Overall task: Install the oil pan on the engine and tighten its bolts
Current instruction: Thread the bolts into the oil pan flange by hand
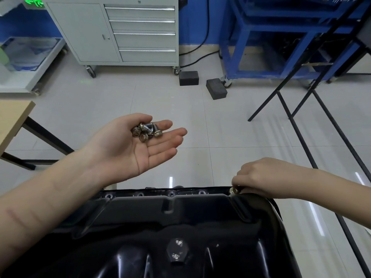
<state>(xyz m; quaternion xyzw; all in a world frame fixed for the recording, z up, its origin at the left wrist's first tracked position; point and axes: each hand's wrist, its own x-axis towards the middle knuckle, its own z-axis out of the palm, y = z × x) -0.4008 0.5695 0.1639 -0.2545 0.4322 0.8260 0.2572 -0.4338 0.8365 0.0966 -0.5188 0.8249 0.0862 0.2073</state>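
A glossy black oil pan (180, 227) fills the bottom of the view, its drain plug (177, 252) facing up. Several bolt holes line its far flange (156, 194). My left hand (136, 145) is held palm up above the pan, fingers straight, carrying several loose flange bolts (146, 131). My right hand (263, 177) is at the pan's far right corner, and its fingertips pinch a brass-coloured bolt (234, 190) sitting at the flange.
A wooden table corner (12, 121) with black legs is at the left. Black stand legs (301, 109) cross the right side. Across the tiled floor are a grey drawer cabinet (128, 31), a blue frame (281, 37) and two dark blocks (215, 88).
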